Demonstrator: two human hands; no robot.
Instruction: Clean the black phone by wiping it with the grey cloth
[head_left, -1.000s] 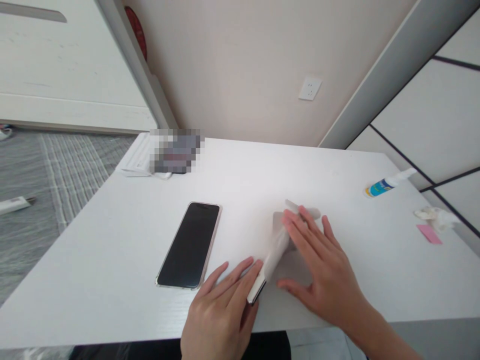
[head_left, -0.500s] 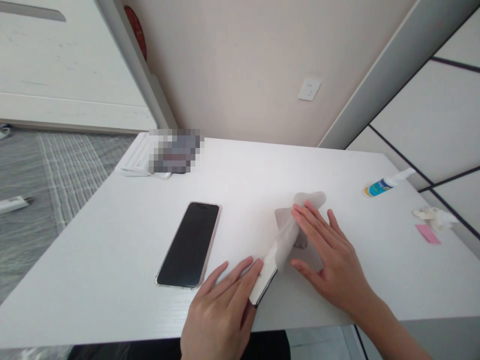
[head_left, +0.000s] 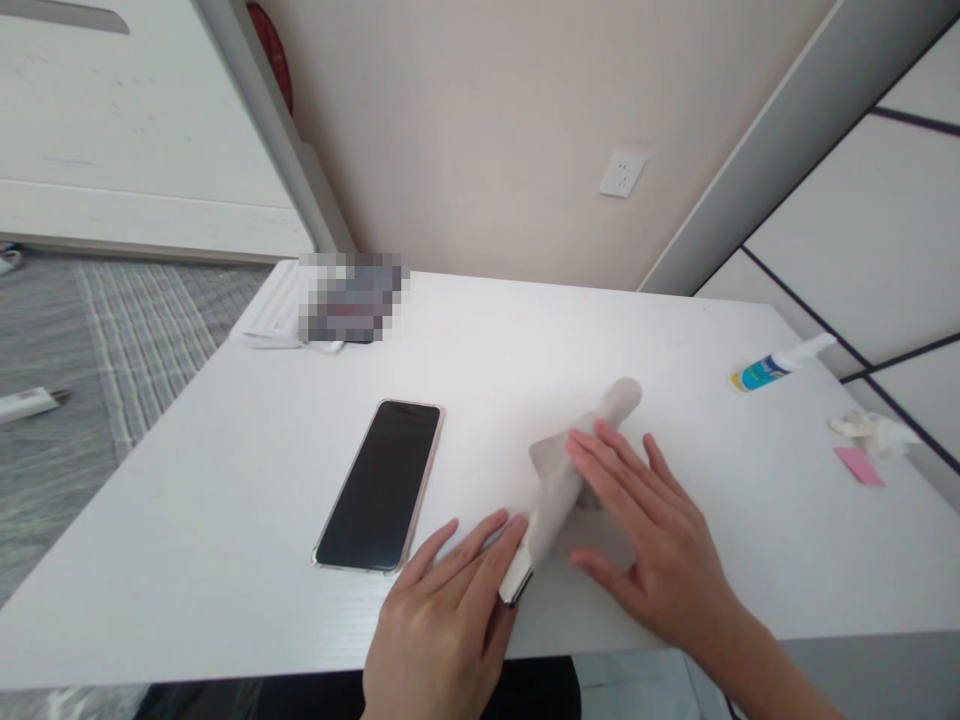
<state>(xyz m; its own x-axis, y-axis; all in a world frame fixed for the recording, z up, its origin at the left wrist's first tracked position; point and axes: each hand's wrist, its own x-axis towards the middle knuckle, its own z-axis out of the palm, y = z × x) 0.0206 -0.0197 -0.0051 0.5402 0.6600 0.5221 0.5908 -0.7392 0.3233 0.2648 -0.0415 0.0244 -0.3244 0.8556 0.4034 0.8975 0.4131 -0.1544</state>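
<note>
A narrow white object with a dark edge (head_left: pixel 516 578), its exact kind unclear, lies slantwise at the front of the table. My left hand (head_left: pixel 442 625) steadies its near end, thumb on one side and fingers along the other. A thin, greyish-white tissue (head_left: pixel 559 495) drapes over the rest of the object and hides it. My right hand (head_left: pixel 656 530) presses on the tissue with fingers stretched out and thumb spread away. Left of both hands, a smartphone in a clear case (head_left: pixel 380 487) rests with its dark screen up.
The white table (head_left: pixel 225 540) meets a wall with a socket (head_left: pixel 622 173). At the back left are papers (head_left: pixel 274 310) beside a blurred-out item. To the right lie a white-and-blue bottle (head_left: pixel 763 373), a crumpled tissue (head_left: pixel 877 435) and a pink slip (head_left: pixel 859 466).
My right hand has slid a little toward me and left, and the tissue with it, covering more of the white object. My left hand stays nearly where it was.
</note>
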